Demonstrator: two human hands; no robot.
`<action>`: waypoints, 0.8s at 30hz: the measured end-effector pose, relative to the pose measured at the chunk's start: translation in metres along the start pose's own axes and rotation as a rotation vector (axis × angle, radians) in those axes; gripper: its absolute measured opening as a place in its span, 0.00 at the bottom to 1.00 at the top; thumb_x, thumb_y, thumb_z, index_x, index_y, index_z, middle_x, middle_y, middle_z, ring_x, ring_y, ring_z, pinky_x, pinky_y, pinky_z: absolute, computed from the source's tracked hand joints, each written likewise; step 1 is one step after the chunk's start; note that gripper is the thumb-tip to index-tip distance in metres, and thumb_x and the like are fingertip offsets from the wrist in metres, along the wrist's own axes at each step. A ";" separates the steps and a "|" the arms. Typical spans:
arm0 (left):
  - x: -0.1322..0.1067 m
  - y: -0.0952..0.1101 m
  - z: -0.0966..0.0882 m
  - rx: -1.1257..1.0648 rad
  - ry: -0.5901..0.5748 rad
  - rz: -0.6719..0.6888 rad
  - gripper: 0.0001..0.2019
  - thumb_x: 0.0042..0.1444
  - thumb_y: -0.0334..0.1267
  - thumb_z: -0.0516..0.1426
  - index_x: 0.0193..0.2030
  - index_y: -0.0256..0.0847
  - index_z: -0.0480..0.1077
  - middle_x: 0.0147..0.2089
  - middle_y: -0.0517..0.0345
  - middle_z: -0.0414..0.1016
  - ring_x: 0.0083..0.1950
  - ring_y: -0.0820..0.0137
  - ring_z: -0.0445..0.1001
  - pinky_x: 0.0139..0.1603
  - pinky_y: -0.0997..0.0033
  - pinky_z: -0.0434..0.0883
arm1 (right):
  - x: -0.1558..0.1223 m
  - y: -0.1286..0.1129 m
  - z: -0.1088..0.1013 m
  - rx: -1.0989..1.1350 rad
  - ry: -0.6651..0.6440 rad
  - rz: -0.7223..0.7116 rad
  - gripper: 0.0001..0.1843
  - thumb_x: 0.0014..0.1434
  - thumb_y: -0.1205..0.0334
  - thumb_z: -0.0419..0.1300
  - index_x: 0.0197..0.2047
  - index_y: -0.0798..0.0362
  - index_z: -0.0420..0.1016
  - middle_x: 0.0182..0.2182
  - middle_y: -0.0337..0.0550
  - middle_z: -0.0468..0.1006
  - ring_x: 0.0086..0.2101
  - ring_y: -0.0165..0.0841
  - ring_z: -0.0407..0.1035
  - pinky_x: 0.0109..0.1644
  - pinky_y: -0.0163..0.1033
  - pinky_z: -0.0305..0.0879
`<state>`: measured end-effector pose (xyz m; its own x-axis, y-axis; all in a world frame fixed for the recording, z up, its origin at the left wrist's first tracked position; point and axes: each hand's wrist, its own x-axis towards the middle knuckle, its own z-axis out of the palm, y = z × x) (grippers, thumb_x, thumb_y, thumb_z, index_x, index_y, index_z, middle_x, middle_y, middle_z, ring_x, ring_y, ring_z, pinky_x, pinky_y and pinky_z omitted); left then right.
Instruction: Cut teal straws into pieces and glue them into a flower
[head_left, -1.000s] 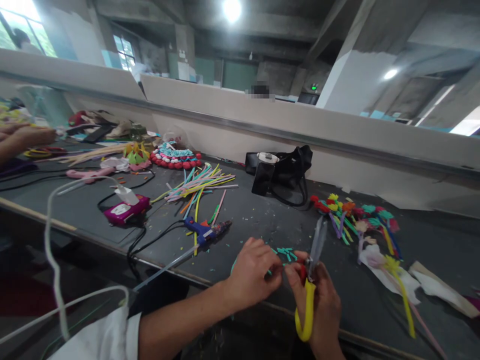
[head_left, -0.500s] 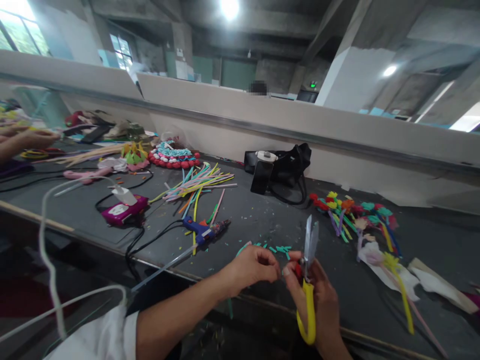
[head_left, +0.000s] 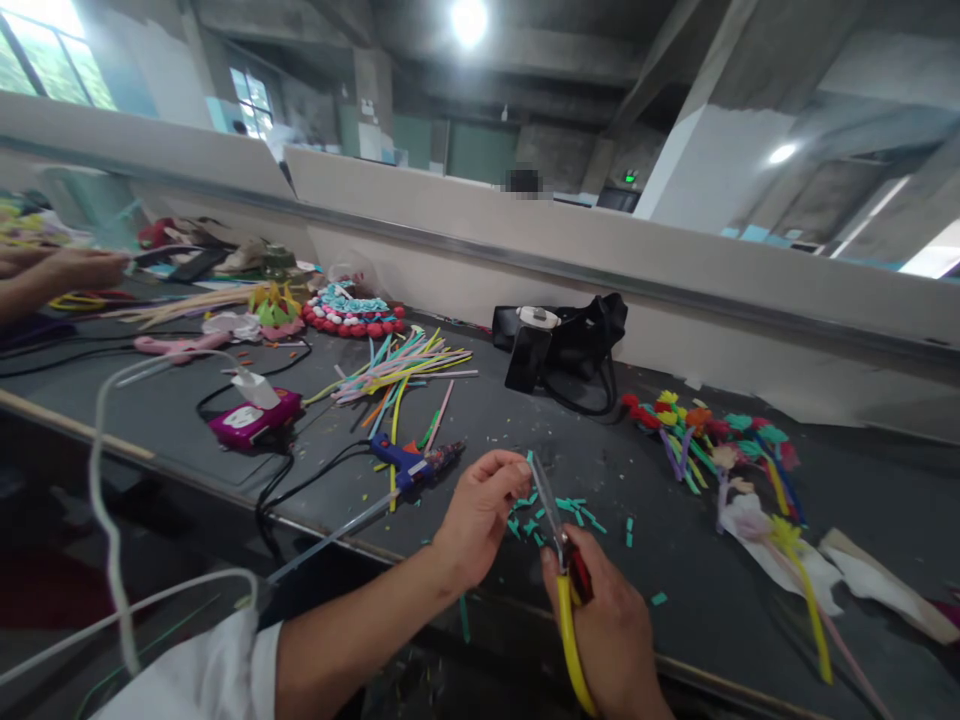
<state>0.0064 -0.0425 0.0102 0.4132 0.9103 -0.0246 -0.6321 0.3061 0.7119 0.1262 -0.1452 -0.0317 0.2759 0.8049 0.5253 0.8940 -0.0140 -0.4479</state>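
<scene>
My right hand (head_left: pixel 607 620) is wrapped round a pair of scissors (head_left: pixel 568 620) with yellow and red handles. The blades slant up and left, their tips at the fingers of my left hand (head_left: pixel 480 515). Those fingers are pinched on a teal pipe cleaner (head_left: pixel 530 458), of which only a short end shows by the blade tips. Small cut teal pieces (head_left: pixel 574 505) lie scattered on the dark table just beyond my hands.
A blue glue gun (head_left: pixel 405 462) and a purple power strip (head_left: pixel 255 418) with cords lie left. Behind them is a pile of pipe cleaners (head_left: pixel 405 365). A black bag (head_left: pixel 585 345) and a phone (head_left: pixel 529 358) stand at the back; colourful pipe-cleaner flowers (head_left: pixel 697 425) lie right. Another person's hand (head_left: pixel 67 272) is far left.
My left hand has risen from the table edge to the blade tips. The scissors have tipped from upright toward the left, their blades closer together. More teal pieces show on the table.
</scene>
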 end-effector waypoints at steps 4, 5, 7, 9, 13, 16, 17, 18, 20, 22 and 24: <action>-0.003 -0.001 0.000 -0.012 0.012 0.014 0.04 0.48 0.34 0.64 0.28 0.37 0.72 0.24 0.64 0.65 0.29 0.77 0.62 0.34 0.76 0.60 | 0.000 -0.002 0.001 -0.070 -0.030 0.004 0.18 0.63 0.50 0.51 0.45 0.50 0.75 0.33 0.39 0.82 0.30 0.33 0.77 0.32 0.34 0.70; -0.003 0.000 0.000 -0.016 0.011 0.015 0.05 0.49 0.34 0.64 0.29 0.37 0.72 0.25 0.64 0.65 0.29 0.77 0.62 0.34 0.76 0.60 | 0.000 -0.002 0.001 -0.079 -0.033 0.000 0.18 0.63 0.50 0.50 0.45 0.50 0.75 0.33 0.38 0.82 0.30 0.33 0.77 0.32 0.34 0.70; -0.005 0.000 0.001 -0.023 0.009 0.014 0.05 0.49 0.34 0.64 0.29 0.37 0.72 0.25 0.64 0.65 0.29 0.77 0.63 0.34 0.76 0.60 | 0.000 -0.003 0.001 -0.099 -0.032 -0.012 0.19 0.64 0.50 0.49 0.46 0.50 0.75 0.33 0.39 0.83 0.30 0.33 0.78 0.31 0.33 0.70; -0.006 0.001 0.001 -0.028 0.014 0.011 0.05 0.49 0.34 0.64 0.28 0.37 0.72 0.25 0.64 0.66 0.29 0.77 0.63 0.33 0.76 0.60 | -0.001 -0.002 0.002 -0.126 -0.025 -0.020 0.20 0.64 0.50 0.48 0.46 0.51 0.75 0.33 0.39 0.83 0.30 0.33 0.78 0.31 0.33 0.70; -0.007 0.001 0.003 -0.006 0.036 0.013 0.05 0.48 0.35 0.64 0.28 0.37 0.72 0.25 0.63 0.67 0.29 0.77 0.63 0.33 0.76 0.61 | -0.001 -0.001 0.003 -0.196 0.006 -0.051 0.21 0.64 0.49 0.46 0.45 0.51 0.76 0.34 0.41 0.83 0.29 0.34 0.78 0.31 0.34 0.70; -0.007 0.002 0.004 0.015 0.049 0.019 0.05 0.47 0.35 0.64 0.28 0.37 0.73 0.25 0.63 0.68 0.29 0.77 0.64 0.33 0.76 0.61 | 0.000 0.001 0.003 -0.234 0.039 -0.085 0.22 0.65 0.50 0.45 0.45 0.52 0.76 0.35 0.42 0.83 0.30 0.35 0.79 0.30 0.35 0.70; -0.007 0.002 0.004 0.018 0.051 0.018 0.05 0.47 0.35 0.64 0.27 0.37 0.73 0.25 0.63 0.68 0.29 0.77 0.64 0.33 0.77 0.61 | 0.000 0.001 0.003 -0.241 0.041 -0.093 0.22 0.65 0.50 0.45 0.45 0.52 0.76 0.35 0.42 0.83 0.30 0.35 0.79 0.30 0.35 0.70; -0.007 0.002 0.004 0.017 0.053 0.017 0.05 0.46 0.35 0.64 0.27 0.37 0.73 0.25 0.63 0.68 0.29 0.77 0.64 0.33 0.77 0.61 | 0.000 0.001 0.002 -0.245 0.041 -0.095 0.22 0.65 0.50 0.45 0.45 0.52 0.76 0.34 0.42 0.83 0.30 0.35 0.79 0.30 0.35 0.70; -0.007 0.002 0.004 0.021 0.062 0.013 0.05 0.46 0.35 0.65 0.27 0.37 0.73 0.25 0.63 0.68 0.28 0.77 0.64 0.33 0.77 0.60 | -0.001 0.001 0.002 -0.246 0.028 -0.092 0.22 0.65 0.51 0.45 0.45 0.52 0.76 0.33 0.41 0.83 0.28 0.35 0.78 0.29 0.35 0.70; -0.007 0.001 0.004 0.031 0.066 0.019 0.06 0.45 0.36 0.65 0.26 0.37 0.73 0.25 0.63 0.68 0.28 0.77 0.64 0.33 0.76 0.60 | -0.001 0.001 0.002 -0.238 0.008 -0.080 0.22 0.65 0.51 0.45 0.44 0.52 0.77 0.32 0.41 0.83 0.27 0.34 0.78 0.28 0.34 0.69; -0.007 0.001 0.004 0.038 0.064 0.023 0.06 0.45 0.36 0.65 0.26 0.37 0.74 0.25 0.63 0.68 0.28 0.77 0.64 0.33 0.76 0.60 | -0.002 0.002 0.003 -0.223 -0.005 -0.072 0.23 0.65 0.50 0.44 0.44 0.52 0.77 0.32 0.41 0.83 0.26 0.34 0.78 0.28 0.34 0.68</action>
<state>0.0055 -0.0494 0.0142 0.3549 0.9335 -0.0520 -0.6152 0.2751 0.7388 0.1262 -0.1451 -0.0358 0.2072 0.8113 0.5467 0.9674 -0.0868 -0.2378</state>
